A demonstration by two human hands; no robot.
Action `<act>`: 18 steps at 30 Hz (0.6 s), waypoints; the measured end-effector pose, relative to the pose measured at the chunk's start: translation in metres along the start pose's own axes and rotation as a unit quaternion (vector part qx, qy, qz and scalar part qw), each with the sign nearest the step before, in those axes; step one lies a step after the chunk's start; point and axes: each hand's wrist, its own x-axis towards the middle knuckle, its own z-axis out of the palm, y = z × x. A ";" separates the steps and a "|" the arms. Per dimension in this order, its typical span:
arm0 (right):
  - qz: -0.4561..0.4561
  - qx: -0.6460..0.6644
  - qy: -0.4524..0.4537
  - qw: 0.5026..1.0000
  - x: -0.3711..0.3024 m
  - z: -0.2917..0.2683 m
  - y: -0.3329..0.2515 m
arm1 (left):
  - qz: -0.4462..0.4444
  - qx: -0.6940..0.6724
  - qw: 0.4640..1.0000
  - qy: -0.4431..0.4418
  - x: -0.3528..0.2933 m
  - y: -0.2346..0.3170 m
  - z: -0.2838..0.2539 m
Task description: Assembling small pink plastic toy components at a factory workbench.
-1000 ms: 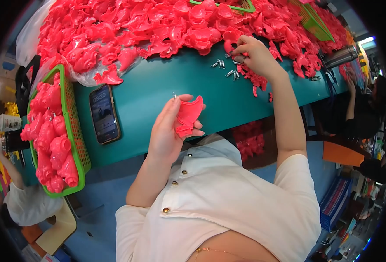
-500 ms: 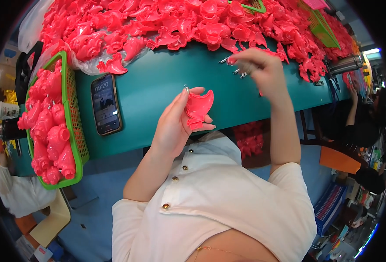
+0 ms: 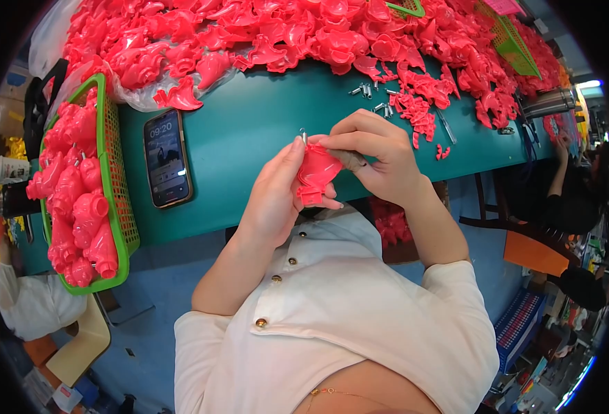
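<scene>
My left hand [image 3: 270, 190] is closed around a pinkish-red plastic half-shell [image 3: 316, 168], hollow side up, above the table's near edge. A small metal spring-like piece [image 3: 304, 136] stands out at the shell's top, beside my left thumb. My right hand [image 3: 380, 155] meets the shell's upper right edge with thumb and fingers pinched together. Whatever lies between those fingertips is hidden. Beyond my right hand, several small metal pieces [image 3: 366, 90] are scattered on the green table [image 3: 249, 131], near a heap of small pinkish-red plastic parts [image 3: 415, 114].
A large pile of pinkish-red shells [image 3: 277, 41] covers the far side. At left, a green basket [image 3: 102, 138] holds bulbous pinkish-red pieces, with a phone [image 3: 167, 159] lying beside it. A thin clear tool [image 3: 446, 125] rests right of the small parts. Other people sit at both sides.
My right hand has come down and left from above the small metal pieces to the shell in my left hand, uncovering the small parts heap. The left hand has kept its hold.
</scene>
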 end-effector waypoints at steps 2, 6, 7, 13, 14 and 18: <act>-0.003 -0.008 -0.002 1.000 0.000 -0.001 0.000 | 0.002 0.004 1.000 0.000 0.000 0.001 0.002; -0.031 -0.063 -0.027 0.997 -0.001 -0.002 -0.004 | 0.008 0.018 1.000 0.017 0.001 -0.002 0.007; -0.030 -0.063 -0.027 0.997 -0.001 -0.002 -0.003 | 0.016 0.028 0.999 0.026 0.002 -0.003 0.007; 0.316 0.277 -0.071 0.905 -0.007 -0.004 0.001 | 0.053 0.088 0.993 0.051 0.006 -0.015 0.005; 0.342 0.316 -0.049 0.883 -0.010 -0.003 0.002 | 0.051 0.088 0.993 0.052 0.006 -0.016 0.007; 0.358 0.295 -0.025 0.886 -0.012 -0.004 0.000 | 0.076 0.126 0.988 0.054 0.009 -0.017 0.007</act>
